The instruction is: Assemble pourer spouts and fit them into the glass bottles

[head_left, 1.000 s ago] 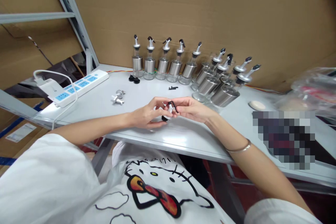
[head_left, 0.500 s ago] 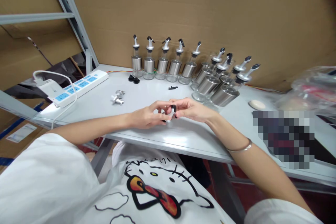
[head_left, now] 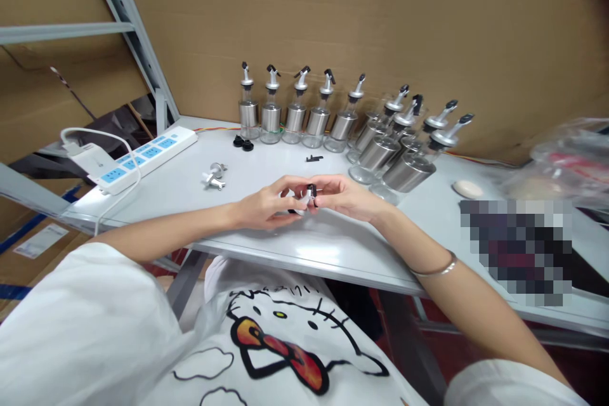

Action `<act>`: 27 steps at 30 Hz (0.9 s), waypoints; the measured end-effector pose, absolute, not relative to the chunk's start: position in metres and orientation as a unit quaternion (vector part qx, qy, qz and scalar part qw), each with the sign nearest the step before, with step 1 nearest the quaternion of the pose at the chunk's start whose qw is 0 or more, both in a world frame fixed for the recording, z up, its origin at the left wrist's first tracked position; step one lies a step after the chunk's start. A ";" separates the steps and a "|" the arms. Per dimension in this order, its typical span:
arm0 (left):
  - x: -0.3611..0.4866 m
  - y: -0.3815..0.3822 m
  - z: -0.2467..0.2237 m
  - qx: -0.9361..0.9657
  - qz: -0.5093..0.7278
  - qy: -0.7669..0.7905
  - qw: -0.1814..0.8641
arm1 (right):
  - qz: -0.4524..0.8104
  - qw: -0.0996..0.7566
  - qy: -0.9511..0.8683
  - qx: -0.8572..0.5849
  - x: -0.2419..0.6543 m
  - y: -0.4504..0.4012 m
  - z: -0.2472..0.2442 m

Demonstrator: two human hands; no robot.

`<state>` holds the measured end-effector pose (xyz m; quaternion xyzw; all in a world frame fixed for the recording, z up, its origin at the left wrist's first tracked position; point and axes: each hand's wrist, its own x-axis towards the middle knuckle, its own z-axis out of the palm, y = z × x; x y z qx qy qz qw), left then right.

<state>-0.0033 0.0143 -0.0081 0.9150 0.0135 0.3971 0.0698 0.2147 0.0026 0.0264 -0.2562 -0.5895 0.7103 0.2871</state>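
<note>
Above the front of the table, my left hand (head_left: 269, 206) is closed around a silver pourer spout (head_left: 304, 203) with a black base. My right hand (head_left: 349, 196) pinches the small black flip cap (head_left: 311, 190) at the spout's upper end. Fingers hide part of both pieces. To the left lie loose silver spouts (head_left: 215, 176). Behind my hands are small black lever pieces (head_left: 314, 158) and black rubber stoppers (head_left: 243, 144).
Several glass bottles with steel sleeves and pourers (head_left: 318, 120) stand along the back, curving toward the right. A power strip (head_left: 143, 162) with a white cable lies at left. At right are a pale oval object (head_left: 467, 189) and clear plastic bags (head_left: 566, 158).
The spout has turned slightly between my hands, its black cap now more upright and a little farther left. My right fingers have shifted around the cap.
</note>
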 end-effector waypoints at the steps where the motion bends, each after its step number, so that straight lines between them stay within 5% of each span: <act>1: -0.003 0.015 -0.008 0.914 0.400 0.013 0.071 | 0.709 0.290 -0.589 -0.257 0.214 0.002 0.027; 20: -0.006 0.019 -0.002 0.925 0.348 0.136 -0.063 | 0.581 0.427 -0.580 -0.379 0.203 0.001 0.024; 27: -0.006 0.022 -0.007 0.916 0.382 0.123 0.031 | 0.503 0.463 -0.604 -0.410 0.199 -0.004 0.030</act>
